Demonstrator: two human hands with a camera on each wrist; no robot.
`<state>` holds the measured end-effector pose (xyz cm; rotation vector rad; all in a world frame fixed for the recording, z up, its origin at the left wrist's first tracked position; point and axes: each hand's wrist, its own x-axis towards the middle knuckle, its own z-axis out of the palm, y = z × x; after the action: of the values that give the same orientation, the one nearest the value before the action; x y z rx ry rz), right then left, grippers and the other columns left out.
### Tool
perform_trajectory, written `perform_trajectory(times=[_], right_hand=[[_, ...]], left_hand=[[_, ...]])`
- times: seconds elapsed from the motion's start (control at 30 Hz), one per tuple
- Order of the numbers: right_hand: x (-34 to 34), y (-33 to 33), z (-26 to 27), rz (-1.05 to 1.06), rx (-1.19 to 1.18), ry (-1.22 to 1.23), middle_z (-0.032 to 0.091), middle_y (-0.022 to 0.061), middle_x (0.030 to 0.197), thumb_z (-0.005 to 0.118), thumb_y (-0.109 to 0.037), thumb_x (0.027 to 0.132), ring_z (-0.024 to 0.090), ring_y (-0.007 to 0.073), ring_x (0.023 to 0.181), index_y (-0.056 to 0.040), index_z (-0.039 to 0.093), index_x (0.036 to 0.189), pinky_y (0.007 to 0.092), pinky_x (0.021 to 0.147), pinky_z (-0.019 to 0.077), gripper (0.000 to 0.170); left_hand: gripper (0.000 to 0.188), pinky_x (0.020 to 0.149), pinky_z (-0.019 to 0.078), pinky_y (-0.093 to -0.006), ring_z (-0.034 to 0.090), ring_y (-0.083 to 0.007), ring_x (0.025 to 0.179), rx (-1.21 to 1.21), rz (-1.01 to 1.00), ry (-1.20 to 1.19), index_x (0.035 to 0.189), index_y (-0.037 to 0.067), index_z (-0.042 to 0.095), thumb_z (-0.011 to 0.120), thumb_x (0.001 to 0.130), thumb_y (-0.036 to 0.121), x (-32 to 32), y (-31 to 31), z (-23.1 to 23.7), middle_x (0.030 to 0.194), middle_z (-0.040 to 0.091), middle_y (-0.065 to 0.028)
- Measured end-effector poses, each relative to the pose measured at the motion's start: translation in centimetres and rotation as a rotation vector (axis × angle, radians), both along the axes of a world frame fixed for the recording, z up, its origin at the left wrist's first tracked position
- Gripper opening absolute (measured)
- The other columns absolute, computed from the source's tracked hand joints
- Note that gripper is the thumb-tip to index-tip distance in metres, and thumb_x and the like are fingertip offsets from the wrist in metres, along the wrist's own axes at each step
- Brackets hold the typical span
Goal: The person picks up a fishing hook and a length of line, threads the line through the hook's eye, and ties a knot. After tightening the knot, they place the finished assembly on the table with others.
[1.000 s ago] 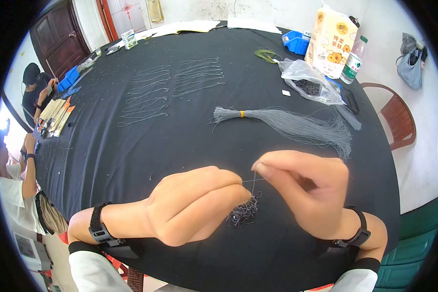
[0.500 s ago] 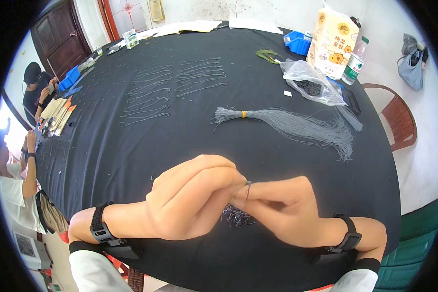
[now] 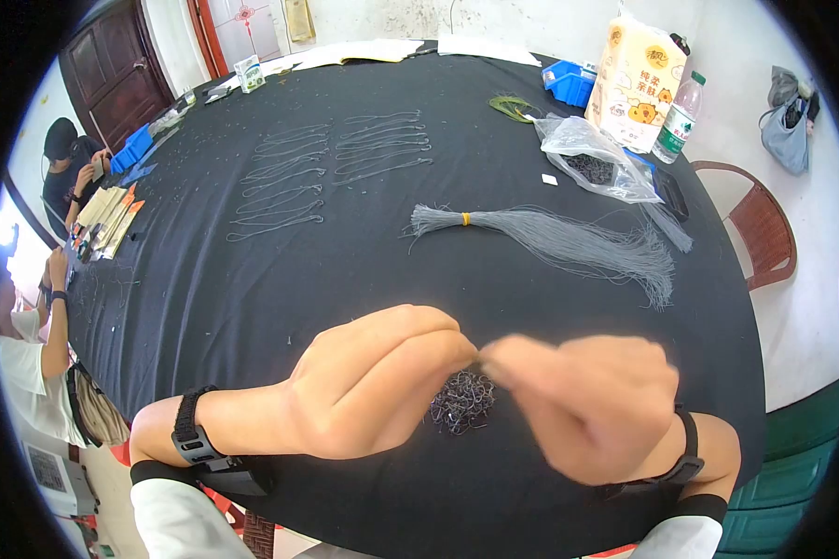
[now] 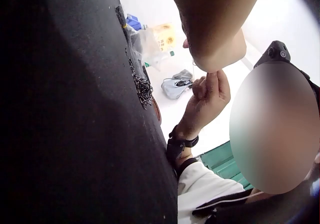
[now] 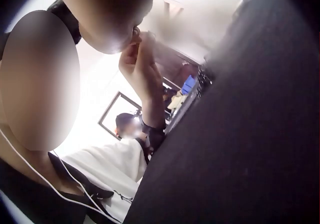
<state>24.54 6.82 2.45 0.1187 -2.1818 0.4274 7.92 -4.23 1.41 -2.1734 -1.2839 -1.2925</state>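
Above a pile of small dark hooks point(image 3: 463, 402), my left hand point(image 3: 373, 387) and right hand point(image 3: 592, 401) meet at the fingertips. The left thumb and index finger pinch a tiny dark piece, seen at the tips of the left hand point(image 5: 142, 71) in the right wrist view. Curled and blurred, the right hand has its thumb and index finger closed at the same spot; a bit of thin line shows beside the right hand point(image 4: 207, 101) in the left wrist view. Most of what lies between the fingertips is hidden.
A tied bundle of grey line point(image 3: 550, 238) lies beyond the hands. Looped lines point(image 3: 284, 177) form two columns farther back. At the back right stand an open plastic bag point(image 3: 592, 163), a tissue pack point(image 3: 636, 84) and a bottle point(image 3: 680, 116). Two people sit at the left.
The right hand first came in against the left with a loop of line around its fingers, then turned and drew slightly right. The left hand has moved little.
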Motion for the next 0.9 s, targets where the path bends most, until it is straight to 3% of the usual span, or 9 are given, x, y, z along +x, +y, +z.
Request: perform_trajectory(times=[0.07,0.17,0.2,0.4,0.6,0.7,0.9], right_hand=[[-0.2,0.3,0.3,-0.024,-0.128,-0.021,0.057,0.0078,0.057,0.066,0.004,0.074,0.055,0.0162,0.044,0.0003,0.067,0.093,0.0273,0.040,0.0405,0.020],[-0.9,0.9,-0.2,-0.001,-0.353,-0.030,0.063,0.0096,0.064,0.067,0.002,0.077,0.057,0.0141,0.046,-0.0013,0.068,0.092,0.0257,0.042,0.0406,0.015],[-1.0,0.8,-0.5,0.017,-0.459,-0.052,0.066,0.0107,0.070,0.068,0.000,0.079,0.054,0.0076,0.048,-0.0020,0.069,0.090,0.0228,0.043,0.0390,0.012],[-1.1,1.0,-1.6,0.144,-0.817,-0.234,0.064,0.0010,0.066,0.066,-0.004,0.083,0.045,-0.0006,0.053,0.0000,0.069,0.091,0.0193,0.045,0.0344,0.009],[-1.5,1.0,-1.5,0.393,-1.214,-0.449,0.063,-0.0009,0.071,0.063,-0.010,0.087,0.046,-0.0008,0.059,0.0019,0.069,0.095,0.0168,0.049,0.0335,0.015],[-1.5,1.9,-1.8,0.545,-1.359,-0.610,0.063,-0.0001,0.074,0.063,-0.012,0.088,0.049,0.0009,0.061,0.0006,0.068,0.099,0.0172,0.052,0.0374,0.017],[-2.0,2.1,-2.4,0.421,-1.239,-0.547,0.063,-0.0003,0.076,0.061,-0.011,0.089,0.053,0.0035,0.065,0.0004,0.067,0.097,0.0191,0.058,0.0425,0.016]], left_hand=[[0.023,0.051,0.0498,-0.0266,0.062,-0.0220,0.062,-0.022,-0.040,0.009,0.086,-0.007,0.061,0.066,0.066,-0.015,-0.1,0.0,0.0,0.079,0.062,-0.0177],[0.024,0.051,0.0495,-0.0268,0.061,-0.0216,0.061,-0.037,-0.067,0.000,0.087,-0.007,0.060,0.067,0.066,-0.015,-0.2,-0.1,0.1,0.080,0.062,-0.0171],[0.025,0.051,0.0494,-0.0268,0.061,-0.0215,0.061,-0.040,-0.068,-0.006,0.088,-0.006,0.060,0.067,0.066,-0.015,-0.2,-0.1,0.1,0.080,0.062,-0.0168],[0.025,0.053,0.0499,-0.0266,0.062,-0.0208,0.064,-0.047,-0.054,-0.015,0.089,-0.004,0.060,0.066,0.067,-0.015,-0.2,-0.4,0.3,0.082,0.062,-0.0162],[0.022,0.055,0.0499,-0.0243,0.062,-0.0179,0.066,-0.145,-0.069,-0.177,0.089,-0.003,0.060,0.064,0.071,-0.014,-0.1,-0.5,0.5,0.085,0.063,-0.0151],[0.017,0.057,0.0504,-0.0234,0.061,-0.0146,0.065,-0.154,-0.094,-0.158,0.090,-0.004,0.059,0.061,0.075,-0.014,-0.5,-0.3,0.5,0.087,0.063,-0.0157],[0.014,0.058,0.0507,-0.0231,0.062,-0.0130,0.066,-0.476,-0.176,-0.524,0.092,-0.006,0.058,0.056,0.081,-0.014,0.0,-0.7,0.0,0.088,0.063,-0.0169]])
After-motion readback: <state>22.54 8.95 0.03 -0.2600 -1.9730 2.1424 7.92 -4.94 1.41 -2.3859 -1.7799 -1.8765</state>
